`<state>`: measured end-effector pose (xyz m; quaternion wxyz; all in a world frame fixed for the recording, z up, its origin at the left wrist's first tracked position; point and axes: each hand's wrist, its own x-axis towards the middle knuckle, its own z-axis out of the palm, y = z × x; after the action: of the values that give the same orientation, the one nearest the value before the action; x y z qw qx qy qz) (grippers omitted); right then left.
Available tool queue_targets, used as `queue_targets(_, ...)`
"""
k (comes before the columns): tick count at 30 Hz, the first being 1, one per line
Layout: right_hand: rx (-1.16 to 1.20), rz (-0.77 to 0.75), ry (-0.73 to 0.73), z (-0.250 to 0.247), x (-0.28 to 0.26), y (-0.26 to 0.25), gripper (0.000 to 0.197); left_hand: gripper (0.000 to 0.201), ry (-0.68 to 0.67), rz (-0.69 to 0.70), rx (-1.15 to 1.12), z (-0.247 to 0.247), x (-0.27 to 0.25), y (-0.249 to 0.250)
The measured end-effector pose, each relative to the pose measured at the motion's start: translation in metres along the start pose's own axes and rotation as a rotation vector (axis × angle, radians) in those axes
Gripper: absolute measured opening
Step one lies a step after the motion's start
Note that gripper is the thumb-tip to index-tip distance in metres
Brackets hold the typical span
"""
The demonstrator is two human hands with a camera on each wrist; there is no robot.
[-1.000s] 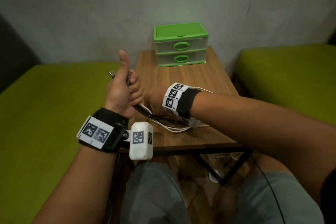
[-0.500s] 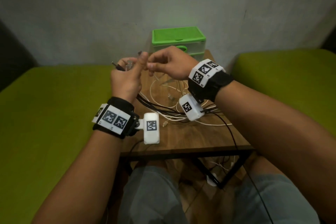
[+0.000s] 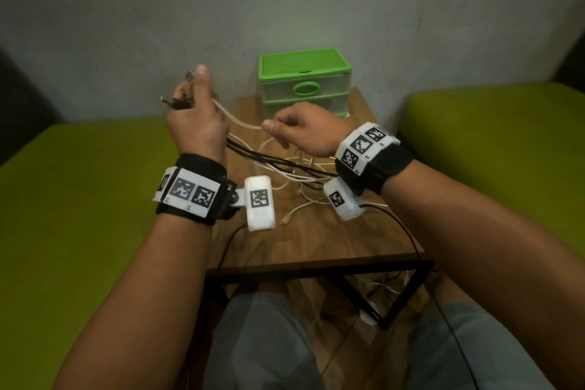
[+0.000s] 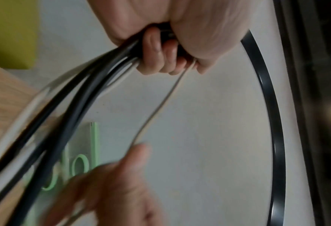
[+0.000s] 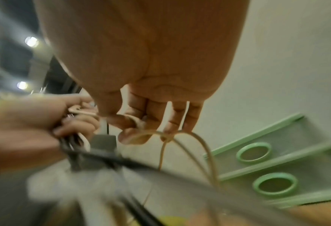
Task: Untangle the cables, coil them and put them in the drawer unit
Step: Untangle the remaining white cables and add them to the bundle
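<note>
1. Whereas half a second earlier both hands had met high in front of the drawer unit (image 3: 304,82), the right hand (image 3: 304,130) had since drawn down and to the right, its fingers (image 5: 133,122) pinching one cream cable (image 3: 235,120).
2. That cable ran in a shallow sag between the hands; one strand appeared to be separating from the tangle, so untangling was judged under way and coiling not begun.
3. Fingers (image 4: 157,61) of the left hand (image 3: 196,123) were clamped on a bundle of black and white cables (image 4: 79,85), plug ends protruding above the fist.
4. Loose loops of the remaining cables (image 3: 294,174) lay on the worktop (image 3: 316,241); both drawers looked closed.
</note>
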<state>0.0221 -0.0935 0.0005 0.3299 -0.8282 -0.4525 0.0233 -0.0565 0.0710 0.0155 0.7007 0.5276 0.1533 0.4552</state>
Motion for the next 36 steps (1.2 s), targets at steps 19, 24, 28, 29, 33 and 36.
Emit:
queue_targets(19, 0.501, 0.069, 0.096, 0.004, 0.002, 0.006, 0.032, 0.048, -0.172, -0.178, -0.014, 0.005, -0.020, -0.001)
queue_targets(24, 0.746, 0.043, 0.062, -0.002, 0.003, -0.005, 0.029, 0.031, -0.294, 0.036, 0.278, 0.004, -0.018, -0.009)
queue_targets(28, 0.748, 0.060, 0.030, -0.004, 0.002, -0.004, 0.027, 0.034, -0.512, -0.186, 0.405, -0.004, -0.013, -0.002)
queue_targets(29, 0.744, 0.074, 0.026, -0.003, 0.002, -0.004, 0.024, 0.039, -0.576, -0.256, 0.426, -0.007, -0.010, 0.000)
queue_targets(33, 0.751, 0.106, 0.013, 0.000, 0.001, -0.006, 0.011, 0.026, -0.745, -0.333, 0.532, -0.014, -0.007, 0.014)
queue_targets(36, 0.692, 0.117, -0.040, 0.001, 0.000, -0.007, 0.011, 0.022, -0.778, -0.337, 0.515, -0.017, -0.005, 0.017)
